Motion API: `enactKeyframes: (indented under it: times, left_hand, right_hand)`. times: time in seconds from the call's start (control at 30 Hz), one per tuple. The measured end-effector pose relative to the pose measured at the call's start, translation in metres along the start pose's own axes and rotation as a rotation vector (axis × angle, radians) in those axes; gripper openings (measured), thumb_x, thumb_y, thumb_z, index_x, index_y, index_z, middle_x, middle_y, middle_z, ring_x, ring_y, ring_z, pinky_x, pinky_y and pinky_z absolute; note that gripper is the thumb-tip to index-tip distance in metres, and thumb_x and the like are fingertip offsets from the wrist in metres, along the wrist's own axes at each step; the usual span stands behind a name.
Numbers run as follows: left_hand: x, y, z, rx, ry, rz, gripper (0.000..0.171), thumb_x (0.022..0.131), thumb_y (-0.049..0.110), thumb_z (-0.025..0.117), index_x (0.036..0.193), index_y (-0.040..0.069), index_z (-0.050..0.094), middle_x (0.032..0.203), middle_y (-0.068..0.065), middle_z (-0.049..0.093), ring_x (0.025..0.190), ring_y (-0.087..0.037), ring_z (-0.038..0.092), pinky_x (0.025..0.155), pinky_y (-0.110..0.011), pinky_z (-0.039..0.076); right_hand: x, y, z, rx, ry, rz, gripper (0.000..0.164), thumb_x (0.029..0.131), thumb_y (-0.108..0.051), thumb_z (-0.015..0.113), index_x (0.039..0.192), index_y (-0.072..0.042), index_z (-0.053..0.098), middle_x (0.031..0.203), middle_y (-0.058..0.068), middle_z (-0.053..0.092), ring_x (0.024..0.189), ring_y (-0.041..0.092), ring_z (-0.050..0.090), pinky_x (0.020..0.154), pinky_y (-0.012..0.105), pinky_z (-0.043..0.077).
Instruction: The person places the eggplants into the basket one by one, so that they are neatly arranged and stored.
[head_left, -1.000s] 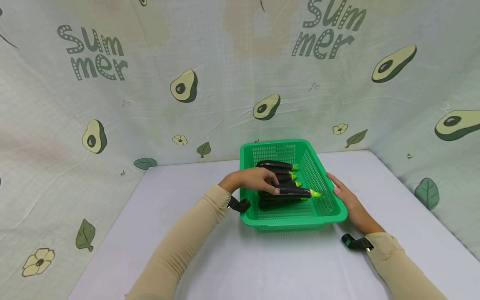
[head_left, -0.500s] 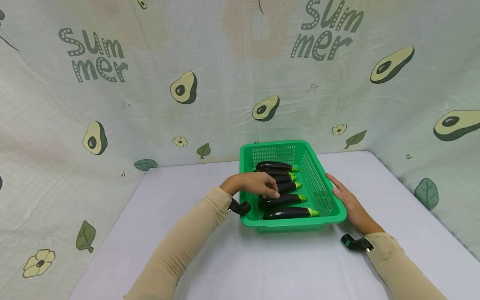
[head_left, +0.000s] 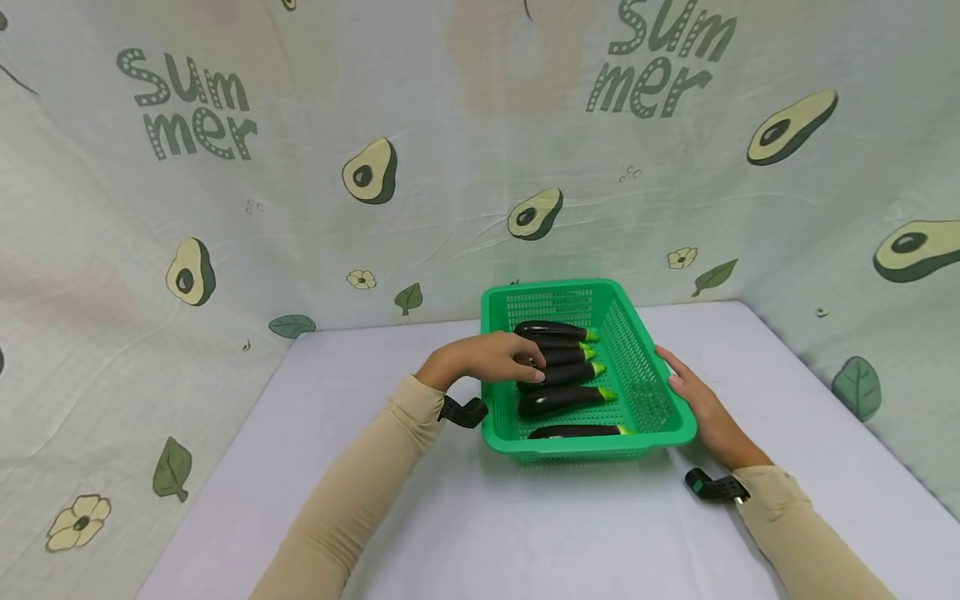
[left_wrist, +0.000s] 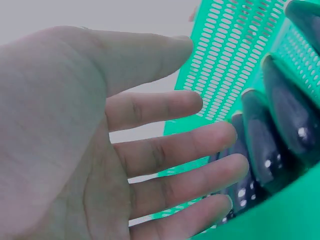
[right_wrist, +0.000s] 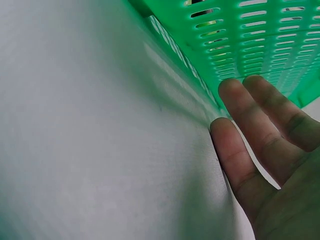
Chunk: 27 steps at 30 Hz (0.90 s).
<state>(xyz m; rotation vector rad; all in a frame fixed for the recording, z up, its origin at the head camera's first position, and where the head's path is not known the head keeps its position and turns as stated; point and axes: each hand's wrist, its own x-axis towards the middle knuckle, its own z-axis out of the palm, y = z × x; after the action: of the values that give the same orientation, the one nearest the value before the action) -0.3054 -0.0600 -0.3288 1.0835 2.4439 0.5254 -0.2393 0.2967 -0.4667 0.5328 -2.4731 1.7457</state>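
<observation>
A green plastic basket (head_left: 592, 443) holds several dark eggplants lying crosswise, stems to the right. The nearest eggplant (head_left: 573, 431) is partly hidden behind the front rim; behind it lies another eggplant (head_left: 558, 402). Over the basket's left side hovers my left hand (head_left: 491, 357), holding nothing. In the left wrist view this left hand (left_wrist: 125, 135) has spread, nearly straight fingers, and eggplants (left_wrist: 260, 135) appear beyond them. My right hand (head_left: 705, 408) rests along the outside of the basket's right wall. Its fingers (right_wrist: 250, 110) look nearly straight in the right wrist view; the thumb is out of sight there.
The basket stands on a white-covered table (head_left: 555, 525), close to the back cloth (head_left: 442, 242) printed with avocados. Table surface extends left and in front of the basket. A black wrist strap (head_left: 462, 412) sits near the basket's left rim.
My left hand has let go of an eggplant, which now lies at the basket's front, lower behind the rim. The hand has since drawn back up and left. My right hand stays put.
</observation>
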Motion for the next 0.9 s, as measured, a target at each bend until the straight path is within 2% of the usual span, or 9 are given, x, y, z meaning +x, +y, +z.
enactKeyframes:
  times: [0.1,0.3,0.47,0.63,0.7,0.9]
  left_hand:
    - [-0.007,-0.001,-0.003,-0.008,0.059,0.018,0.034,0.103,0.036,0.058,0.131,0.018,0.065,0.119,0.007,0.065,0.106,-0.008,0.061,0.089,-0.031,0.05]
    - [-0.024,-0.016,-0.005,-0.074,0.234,0.077,0.032,0.103,0.035,0.057,0.129,0.019,0.066,0.114,0.011,0.067,0.101,-0.006,0.061,0.088,-0.031,0.051]
    - [-0.041,-0.029,-0.003,-0.129,0.332,0.068,0.032,0.103,0.037,0.058,0.128,0.018,0.066,0.108,0.008,0.068,0.099,-0.01,0.063,0.088,-0.035,0.051]
    - [-0.056,-0.042,0.004,-0.179,0.393,0.043,0.03,0.103,0.037,0.059,0.125,0.019,0.068,0.107,0.007,0.069,0.098,-0.014,0.065,0.089,-0.036,0.051]
    - [-0.062,-0.048,0.009,-0.202,0.411,0.029,0.03,0.102,0.036,0.059,0.125,0.018,0.069,0.105,0.007,0.07,0.097,-0.015,0.066,0.088,-0.038,0.052]
    - [-0.077,-0.062,0.023,-0.295,0.468,-0.002,0.03,0.103,0.03,0.059,0.126,0.012,0.068,0.106,0.003,0.071,0.095,-0.014,0.067,0.086,-0.039,0.053]
  right_hand:
    - [-0.002,-0.001,-0.002,0.0,0.0,0.005,0.055,0.111,-0.035,0.028,0.163,-0.026,0.014,0.167,0.011,0.006,0.15,0.04,0.0,0.108,0.073,0.003]
    - [-0.003,-0.001,-0.001,0.0,0.006,0.017,0.055,0.11,-0.036,0.029,0.163,-0.026,0.014,0.167,0.012,0.006,0.149,0.042,0.001,0.107,0.074,0.004]
    - [-0.002,-0.003,-0.001,-0.003,0.005,0.03,0.056,0.11,-0.038,0.029,0.163,-0.026,0.014,0.167,0.012,0.006,0.149,0.042,0.0,0.108,0.075,0.003]
    - [0.0,-0.004,-0.002,-0.016,0.015,0.03,0.055,0.11,-0.037,0.03,0.163,-0.027,0.016,0.167,0.013,0.008,0.149,0.041,0.003,0.109,0.073,0.005]
    - [-0.001,-0.004,-0.002,-0.02,0.023,0.033,0.055,0.11,-0.037,0.031,0.162,-0.026,0.018,0.166,0.013,0.01,0.149,0.04,0.004,0.11,0.07,0.007]
    - [-0.004,-0.002,-0.001,-0.028,0.047,0.019,0.053,0.111,-0.036,0.03,0.162,-0.027,0.02,0.167,0.007,0.014,0.15,0.024,0.01,0.115,0.047,0.014]
